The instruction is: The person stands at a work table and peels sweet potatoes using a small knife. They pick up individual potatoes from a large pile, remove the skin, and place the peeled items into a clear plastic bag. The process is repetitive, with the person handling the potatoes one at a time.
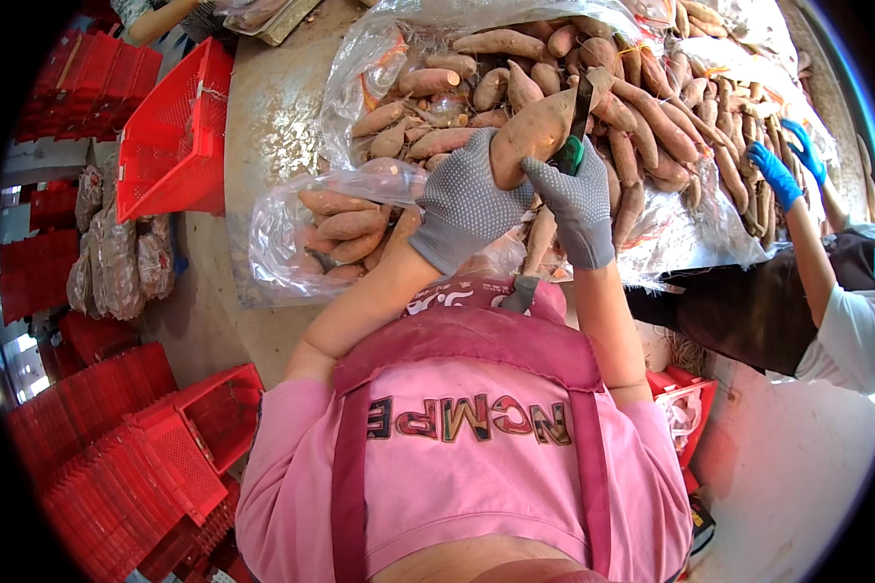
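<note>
Both my hands wear grey dotted gloves. My left hand (474,200) grips a large sweet potato (532,135) by its lower end, held up over the pile. In my right hand (576,200) is a green-handled knife (582,109), its dark blade lying across the upper end of that sweet potato. My right thumb rests against the sweet potato's side. Beneath and beyond my hands, many loose sweet potatoes (649,138) lie on clear plastic sheeting (350,95). A clear plastic bag (270,240) with several sweet potatoes in it lies beside my left wrist.
A co-worker's blue-gloved hands (776,171) are among sweet potatoes at the right. A red plastic crate (211,153) stands at the table's left edge. Stacked red crates (109,466) and filled plastic bags (117,255) are farther left. Another person's arm (160,22) shows at the top left.
</note>
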### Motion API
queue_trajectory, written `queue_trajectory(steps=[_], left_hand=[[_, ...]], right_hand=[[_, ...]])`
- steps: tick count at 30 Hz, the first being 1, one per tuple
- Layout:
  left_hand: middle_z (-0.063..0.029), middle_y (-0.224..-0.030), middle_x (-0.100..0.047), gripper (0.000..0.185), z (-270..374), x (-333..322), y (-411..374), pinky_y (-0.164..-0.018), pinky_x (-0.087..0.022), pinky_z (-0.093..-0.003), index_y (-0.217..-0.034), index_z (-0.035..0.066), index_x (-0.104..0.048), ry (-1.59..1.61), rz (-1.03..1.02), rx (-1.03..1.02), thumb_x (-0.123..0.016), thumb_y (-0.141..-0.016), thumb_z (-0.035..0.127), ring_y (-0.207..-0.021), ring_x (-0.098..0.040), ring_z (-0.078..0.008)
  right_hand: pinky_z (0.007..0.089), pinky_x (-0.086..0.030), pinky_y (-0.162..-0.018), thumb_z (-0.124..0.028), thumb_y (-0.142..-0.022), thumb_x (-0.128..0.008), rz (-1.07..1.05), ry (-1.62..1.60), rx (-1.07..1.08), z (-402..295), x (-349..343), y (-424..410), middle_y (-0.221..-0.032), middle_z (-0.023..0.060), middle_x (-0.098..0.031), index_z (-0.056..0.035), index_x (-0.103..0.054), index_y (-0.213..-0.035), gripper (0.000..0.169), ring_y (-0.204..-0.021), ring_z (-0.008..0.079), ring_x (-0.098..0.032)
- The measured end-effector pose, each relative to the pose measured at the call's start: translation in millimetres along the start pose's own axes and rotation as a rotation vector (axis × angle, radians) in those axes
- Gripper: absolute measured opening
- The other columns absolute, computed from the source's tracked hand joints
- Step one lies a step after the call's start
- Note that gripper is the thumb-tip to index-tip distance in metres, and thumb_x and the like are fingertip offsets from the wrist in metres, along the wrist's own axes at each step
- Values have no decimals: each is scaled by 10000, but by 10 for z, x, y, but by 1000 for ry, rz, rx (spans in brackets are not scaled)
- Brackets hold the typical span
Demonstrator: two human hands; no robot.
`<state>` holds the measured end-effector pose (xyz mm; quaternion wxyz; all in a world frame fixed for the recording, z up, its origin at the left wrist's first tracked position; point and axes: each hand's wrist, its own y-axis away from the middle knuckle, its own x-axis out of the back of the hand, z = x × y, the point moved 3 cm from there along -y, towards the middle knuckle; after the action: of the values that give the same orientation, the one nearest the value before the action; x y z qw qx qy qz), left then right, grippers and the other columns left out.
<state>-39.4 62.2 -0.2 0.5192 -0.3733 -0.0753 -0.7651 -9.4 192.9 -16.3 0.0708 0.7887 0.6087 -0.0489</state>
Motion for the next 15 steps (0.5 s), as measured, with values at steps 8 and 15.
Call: queue_trajectory(steps=[8, 15], left_hand=[[-179, -1050, -612, 513, -20, 120, 66, -812, -492, -354, -1132, 7, -540, -58, 114, -107, -731, -707, 220, -928, -617, -313], [-186, -986, -629, 550, 48, 123, 72, -766, -503, -365, -1136, 6, -534, 225, -14, -140, -742, -716, 292, -868, -629, -311]], right_hand=[[165, -370, -570, -149, -838, -605, 172, -376, -3, -265, 129, 91, -839, -31, -549, -22, -536, -1170, 361, -661, 35, -476], [183, -405, -489, -291, -901, -571, 423, -70, 163, -56, 295, -52, -790, 0, -586, -67, -580, -1057, 273, -587, 44, -498]])
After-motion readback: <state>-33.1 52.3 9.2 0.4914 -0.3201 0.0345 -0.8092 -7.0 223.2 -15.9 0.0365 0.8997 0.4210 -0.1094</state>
